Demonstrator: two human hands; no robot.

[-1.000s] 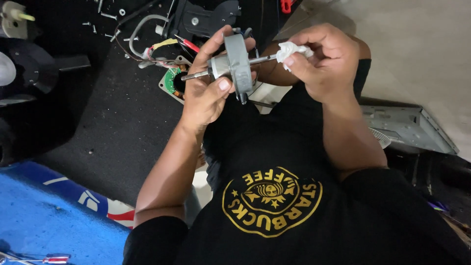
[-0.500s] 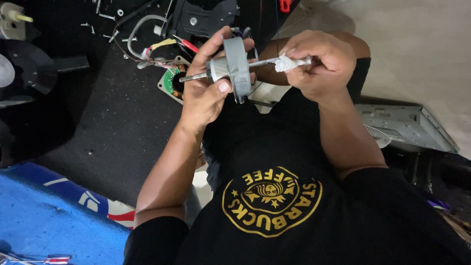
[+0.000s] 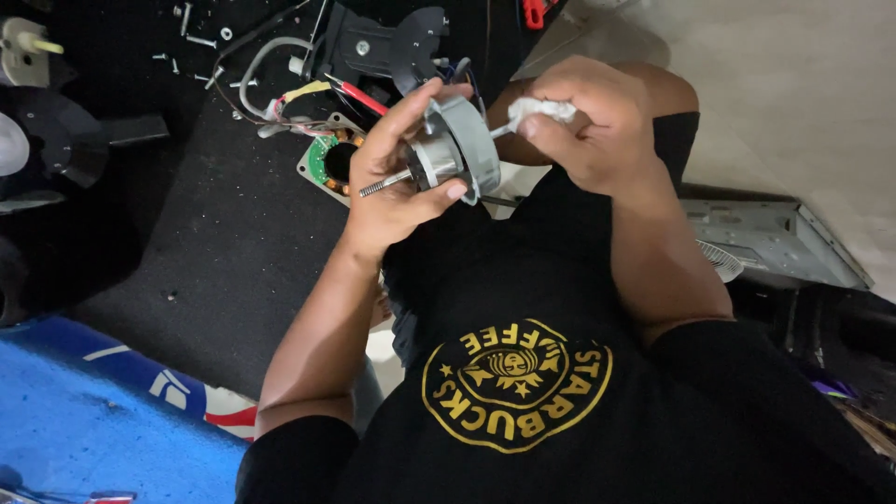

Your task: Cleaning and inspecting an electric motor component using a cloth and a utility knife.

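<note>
While the left hand (image 3: 397, 191) wraps its fingers (image 3: 411, 112) around the grey motor rotor (image 3: 453, 149), thumb under its rim, the threaded shaft (image 3: 381, 183) juts past the palm; right hand (image 3: 597, 131) fingers (image 3: 560, 98) are pinched shut on a white cloth wad (image 3: 541, 110) at the rotor's far end.

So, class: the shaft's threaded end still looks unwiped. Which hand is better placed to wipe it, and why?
Right. The right hand already pinches the white cloth at the shaft beside the grey motor part, whereas the left hand is wrapped around that part, steadying it.
</note>
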